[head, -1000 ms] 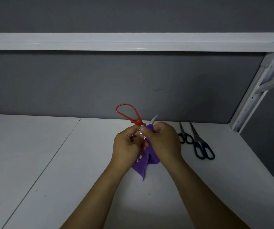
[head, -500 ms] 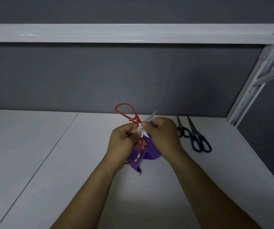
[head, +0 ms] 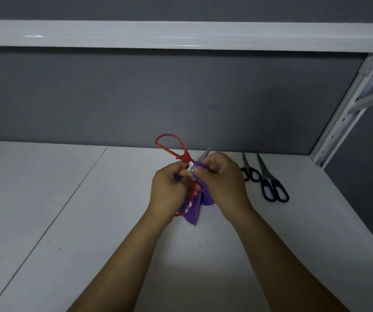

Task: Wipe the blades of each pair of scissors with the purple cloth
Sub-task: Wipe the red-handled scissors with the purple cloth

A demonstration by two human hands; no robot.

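Note:
My left hand (head: 169, 190) grips the red-handled scissors (head: 172, 147) near the pivot, above the white table (head: 91, 221). One red loop sticks up to the far left, the other hangs below my palm. My right hand (head: 222, 179) pinches the purple cloth (head: 192, 212) around a blade; only the steel tip (head: 206, 153) pokes out past my fingers. The cloth's loose end hangs down between my wrists. Two more pairs lie flat to the right: small black scissors (head: 249, 171) and larger dark-blue-handled scissors (head: 271, 185).
A grey wall panel (head: 181, 97) backs the table, with a white shelf (head: 181, 34) overhead. A white slotted upright (head: 347, 109) rises at the right rear corner. A seam (head: 68, 199) runs diagonally across the tabletop on the left.
Both hands stay together on the red scissors and cloth. My right hand has slid slightly along the blade; less of the tip shows. The view has shifted a little.

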